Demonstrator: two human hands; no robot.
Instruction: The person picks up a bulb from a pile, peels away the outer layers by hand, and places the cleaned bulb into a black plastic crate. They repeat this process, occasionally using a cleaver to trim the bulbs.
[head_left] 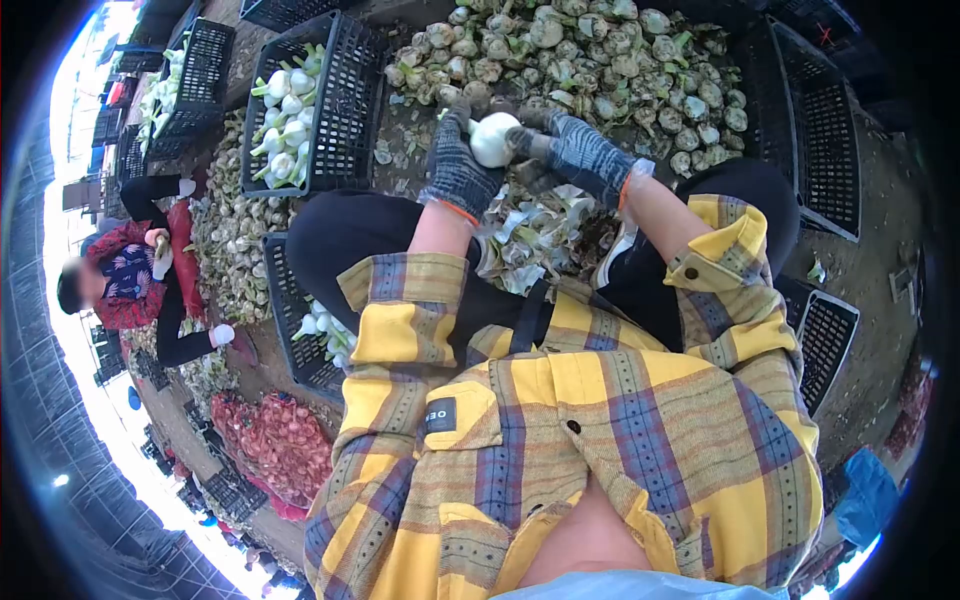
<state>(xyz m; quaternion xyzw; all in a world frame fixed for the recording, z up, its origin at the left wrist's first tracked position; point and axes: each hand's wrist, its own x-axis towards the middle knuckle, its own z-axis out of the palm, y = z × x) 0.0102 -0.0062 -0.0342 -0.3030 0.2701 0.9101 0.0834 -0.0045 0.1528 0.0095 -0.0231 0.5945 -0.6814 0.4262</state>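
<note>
So the person in the yellow plaid shirt (600, 400) is sitting with knees out to both sides, and both hands are up front on one clean white bulb (491, 140). It's held up between the two hands, near the close edge of a big pile (620, 75) of grubbier bulbs. The left hand (463, 165) has it from the left side, fingers curled in and gripping it. The right hand (585, 155) comes in from the other side, fingers somewhat apart and the tips up against the bulb's right edge; can't tell whether they're actually pinching anything there. Both hands are in grey striped knit gloves with orange at the cuffs. Right below them, between the legs, there's a mess of peeled skins (540, 235) on the ground. Just left of the pile is a black crate (345, 140) with white bulbs in it, green stems on, and a lower crate (285, 310) by the left thigh has a few more. Two other black crates, an upper one (822, 130) and a smaller one (828, 345), are over on the right. Further left, a co-worker (130, 265) in a red patterned top sits beside another heap (240, 250), holding something pale, with a red net sack (272, 440) nearby.
</note>
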